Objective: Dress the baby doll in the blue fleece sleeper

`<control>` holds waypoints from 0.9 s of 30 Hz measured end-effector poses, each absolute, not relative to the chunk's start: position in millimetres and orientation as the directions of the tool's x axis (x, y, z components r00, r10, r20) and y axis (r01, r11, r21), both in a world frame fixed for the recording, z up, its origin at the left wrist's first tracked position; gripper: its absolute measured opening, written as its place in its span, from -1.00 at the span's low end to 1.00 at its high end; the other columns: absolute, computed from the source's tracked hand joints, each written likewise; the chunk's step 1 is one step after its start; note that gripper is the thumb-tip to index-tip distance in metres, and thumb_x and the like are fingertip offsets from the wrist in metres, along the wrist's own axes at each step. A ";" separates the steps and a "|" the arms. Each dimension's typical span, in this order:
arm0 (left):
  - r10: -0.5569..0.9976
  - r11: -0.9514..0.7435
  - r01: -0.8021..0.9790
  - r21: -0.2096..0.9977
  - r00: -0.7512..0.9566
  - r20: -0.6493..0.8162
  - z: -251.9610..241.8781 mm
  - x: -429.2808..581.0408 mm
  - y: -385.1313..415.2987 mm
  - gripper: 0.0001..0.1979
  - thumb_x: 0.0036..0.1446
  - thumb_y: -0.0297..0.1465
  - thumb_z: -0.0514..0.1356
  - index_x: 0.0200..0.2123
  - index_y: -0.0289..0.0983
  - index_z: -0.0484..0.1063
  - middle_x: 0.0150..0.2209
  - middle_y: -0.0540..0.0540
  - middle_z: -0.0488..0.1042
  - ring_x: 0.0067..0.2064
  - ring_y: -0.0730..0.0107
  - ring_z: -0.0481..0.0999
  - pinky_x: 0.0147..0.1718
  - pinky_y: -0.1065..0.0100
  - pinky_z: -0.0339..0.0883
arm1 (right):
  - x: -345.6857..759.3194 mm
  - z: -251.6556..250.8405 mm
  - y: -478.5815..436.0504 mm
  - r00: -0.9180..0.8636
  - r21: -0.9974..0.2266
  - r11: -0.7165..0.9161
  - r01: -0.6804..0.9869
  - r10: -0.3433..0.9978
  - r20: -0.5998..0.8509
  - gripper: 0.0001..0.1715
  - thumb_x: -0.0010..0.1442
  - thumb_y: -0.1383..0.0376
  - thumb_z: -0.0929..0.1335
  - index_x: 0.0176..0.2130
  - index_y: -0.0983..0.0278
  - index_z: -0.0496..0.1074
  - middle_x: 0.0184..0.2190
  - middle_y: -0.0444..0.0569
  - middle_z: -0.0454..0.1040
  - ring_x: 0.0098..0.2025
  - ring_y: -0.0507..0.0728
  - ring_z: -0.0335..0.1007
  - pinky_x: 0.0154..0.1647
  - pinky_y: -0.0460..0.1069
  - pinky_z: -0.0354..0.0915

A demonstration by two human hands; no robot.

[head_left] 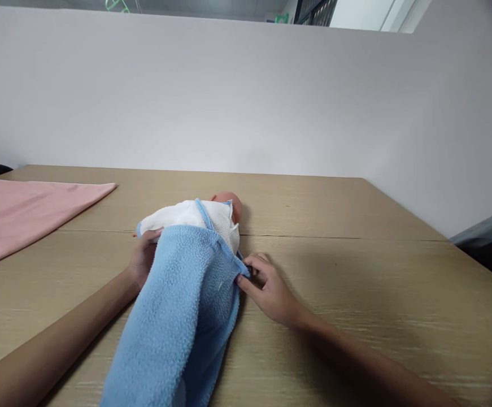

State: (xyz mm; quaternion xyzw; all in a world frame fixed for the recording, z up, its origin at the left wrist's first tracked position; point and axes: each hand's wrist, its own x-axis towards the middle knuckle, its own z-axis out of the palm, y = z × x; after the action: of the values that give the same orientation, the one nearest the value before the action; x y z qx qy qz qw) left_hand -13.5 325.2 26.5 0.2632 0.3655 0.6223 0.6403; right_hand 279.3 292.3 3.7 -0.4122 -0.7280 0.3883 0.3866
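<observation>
A doll [237, 207] lies on the table in a white garment [173, 213] with blue trim, its head pointing to the far right. A blue fleece cloth [169, 305] covers the near part of the doll and runs down toward me past the bottom of the view. At the doll's left side, my left hand [144, 257] is closed against its body, with most of the fingers hidden by the cloth. My right hand [271, 291] pinches the right edge of the blue cloth between thumb and fingers, just beside the garment.
A pink cloth [29, 215] is spread flat at the left of the wooden table [356, 282]. Behind the table stands a pale partition wall [229, 96]. Dark objects show past the table at the far left and the right edge [491, 249].
</observation>
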 end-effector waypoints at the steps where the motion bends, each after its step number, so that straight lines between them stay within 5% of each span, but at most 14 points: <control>1: 0.988 0.100 -0.608 0.788 -0.031 -0.149 26.2 -13.9 325.1 -0.85 0.07 -0.30 0.42 -0.27 -0.18 0.61 -0.47 0.08 0.59 -0.46 0.31 0.57 -0.42 0.34 0.47 | 279.1 5.7 292.1 -0.357 -0.853 0.397 0.339 0.893 0.274 -0.83 0.37 0.20 0.44 -0.28 0.17 0.47 -0.26 -0.06 0.48 -0.10 0.22 0.36 -0.05 0.13 0.30; 6: 0.980 0.177 -0.646 0.743 0.047 -0.193 22.0 -18.6 327.1 -0.75 0.01 -0.33 0.45 -0.22 -0.25 0.59 -0.41 0.02 0.64 -0.42 0.28 0.62 -0.47 0.36 0.47 | 277.4 8.2 289.5 -0.403 -0.726 0.529 0.440 0.838 0.367 -0.75 0.36 0.31 0.42 -0.37 0.16 0.37 -0.30 -0.07 0.49 -0.12 0.23 0.33 -0.01 0.17 0.28; 10: 0.981 0.171 -0.650 0.740 0.039 -0.192 21.6 -19.8 327.5 -0.70 -0.07 -0.35 0.48 -0.23 -0.27 0.58 -0.38 0.00 0.66 -0.38 0.25 0.65 -0.47 0.36 0.49 | 278.1 2.8 286.8 -0.386 -0.695 0.549 0.465 0.832 0.398 -0.91 0.36 0.34 0.42 -0.21 0.15 0.44 -0.06 0.02 0.51 0.06 0.28 0.36 0.12 0.22 0.32; 15: 0.978 0.174 -0.642 0.747 0.022 -0.209 27.7 -14.4 324.7 -0.84 0.05 -0.31 0.43 -0.27 -0.17 0.63 -0.46 0.07 0.61 -0.42 0.25 0.61 -0.39 0.32 0.52 | 279.7 -7.8 292.1 -0.196 -0.766 0.481 0.426 0.876 0.442 -0.71 0.32 0.39 0.43 0.00 0.13 0.40 0.05 0.06 0.46 0.18 0.30 0.35 0.25 0.28 0.31; 22: 0.982 0.155 -0.648 0.746 0.020 -0.187 25.8 -15.9 325.3 -0.81 -0.05 -0.36 0.48 -0.34 -0.24 0.61 -0.45 0.06 0.65 -0.58 0.43 0.44 -0.55 0.40 0.40 | 277.0 -15.9 293.3 -0.051 -0.865 0.364 0.346 0.927 0.371 -0.83 0.40 0.26 0.37 -0.01 0.15 0.37 -0.04 0.05 0.47 0.03 0.26 0.42 0.15 0.25 0.37; 27: 0.984 0.174 -0.628 0.759 0.081 -0.158 35.6 -12.1 324.9 -0.63 -0.03 -0.28 0.54 -0.14 -0.23 0.65 -0.35 -0.04 0.71 -0.28 0.10 0.71 -0.21 0.24 0.63 | 266.9 4.2 267.4 -0.052 -0.930 0.269 0.251 0.963 0.264 -0.78 0.43 0.17 0.35 0.05 0.12 0.39 0.03 0.06 0.51 0.10 0.26 0.46 0.22 0.27 0.39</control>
State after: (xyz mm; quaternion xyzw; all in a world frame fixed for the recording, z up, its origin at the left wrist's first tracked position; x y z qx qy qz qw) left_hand -12.1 324.9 35.6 0.2624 0.3394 0.5866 0.6869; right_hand 266.9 267.4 4.2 -0.4835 -0.6279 0.3630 0.4900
